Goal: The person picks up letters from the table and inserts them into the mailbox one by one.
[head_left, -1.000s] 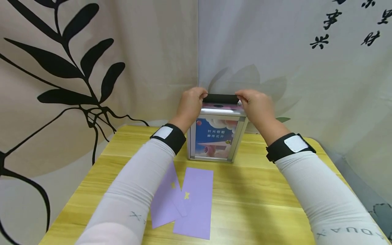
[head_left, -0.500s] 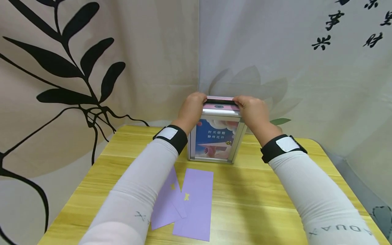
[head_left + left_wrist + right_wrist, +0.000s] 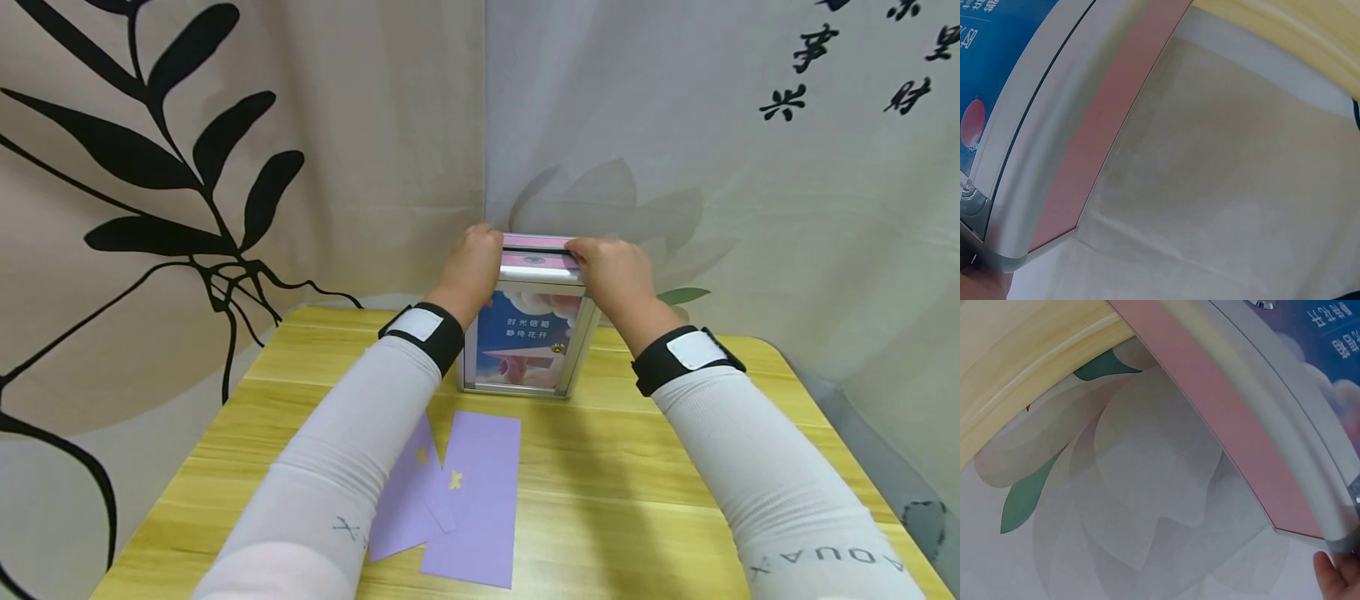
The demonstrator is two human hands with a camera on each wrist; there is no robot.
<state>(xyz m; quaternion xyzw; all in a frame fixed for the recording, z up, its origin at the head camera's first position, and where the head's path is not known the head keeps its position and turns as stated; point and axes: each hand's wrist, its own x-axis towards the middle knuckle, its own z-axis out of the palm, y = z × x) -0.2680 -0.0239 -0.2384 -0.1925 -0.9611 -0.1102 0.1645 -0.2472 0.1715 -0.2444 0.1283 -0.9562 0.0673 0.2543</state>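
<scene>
Left grip, right grip at black strip, left fingertips hidden

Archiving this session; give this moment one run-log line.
black strip: across mailbox top | left hand: at its left end | right hand: right end | purple envelopes: on table

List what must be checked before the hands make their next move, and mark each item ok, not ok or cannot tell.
1. Box standing upright on the table: ok.
2. Left hand at the left end of the dark strip on the box's top: ok.
3. Right hand at the strip's right end: ok.
4. Strip fully sunk, nothing projecting above the pink top: cannot tell; only a thin dark line shows.
5. Purple envelopes separated from each other: not ok; they overlap.
</scene>
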